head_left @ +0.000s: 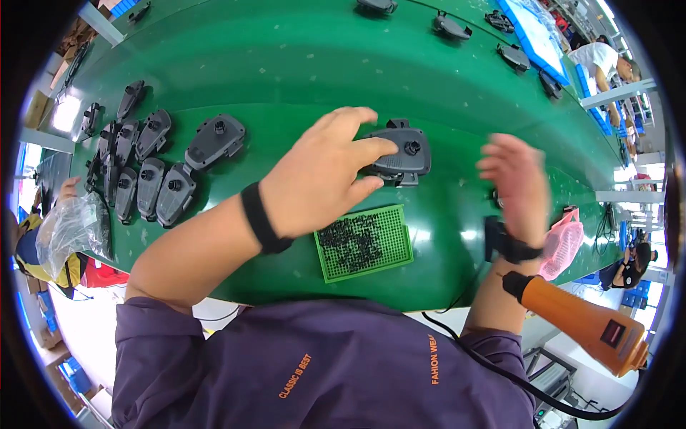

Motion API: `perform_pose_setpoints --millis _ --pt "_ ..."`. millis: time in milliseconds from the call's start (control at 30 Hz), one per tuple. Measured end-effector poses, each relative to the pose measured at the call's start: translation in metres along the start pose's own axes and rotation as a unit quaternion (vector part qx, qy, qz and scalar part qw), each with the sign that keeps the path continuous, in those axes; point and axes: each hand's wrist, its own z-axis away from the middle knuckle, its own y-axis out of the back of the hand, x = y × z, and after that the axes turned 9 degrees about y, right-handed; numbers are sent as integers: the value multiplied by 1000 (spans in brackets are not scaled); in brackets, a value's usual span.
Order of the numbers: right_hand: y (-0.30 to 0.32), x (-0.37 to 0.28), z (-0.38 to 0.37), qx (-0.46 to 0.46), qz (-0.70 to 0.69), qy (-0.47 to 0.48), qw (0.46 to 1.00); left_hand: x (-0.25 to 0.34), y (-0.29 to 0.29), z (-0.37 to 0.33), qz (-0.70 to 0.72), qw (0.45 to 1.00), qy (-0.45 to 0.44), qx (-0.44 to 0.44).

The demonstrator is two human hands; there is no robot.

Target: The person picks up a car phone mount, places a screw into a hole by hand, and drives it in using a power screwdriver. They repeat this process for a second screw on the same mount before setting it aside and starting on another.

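My left hand (321, 168) reaches over the bench with its fingers spread. Its index fingertip lies on a dark grey plastic housing (418, 159) with a round black knob, and the thumb is by the housing's lower edge. To the right, my right hand (516, 179) is raised, blurred by motion, fingers stretched out and nothing visible in them. Below the housing sits a green perforated tray (393, 247) strewn with small black pieces (350, 243), too small to name. An orange power screwdriver (582, 322) crosses in front of my right forearm.
Several similar grey housings (174, 191) cluster at the left of the green bench (286, 79); others lie at the far right near a blue tray (532, 36). A pink mesh basket (563, 247) stands beyond my right wrist. A black cable (493, 368) runs past my body. Co-workers sit at both sides.
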Motion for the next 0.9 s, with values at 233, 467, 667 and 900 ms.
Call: perform_pose_setpoints --millis 233,467,667,900 --pt "-9 -90 93 -67 -31 381 921 34 9 72 -145 973 113 -136" --pt "-69 -97 71 -30 -7 156 987 0 -3 75 -31 969 226 -96" --pt "-103 -87 56 105 -254 240 931 18 10 56 -105 991 73 -39" --pt "-84 -72 38 27 -76 320 944 -1 -7 53 -89 989 -23 -113"
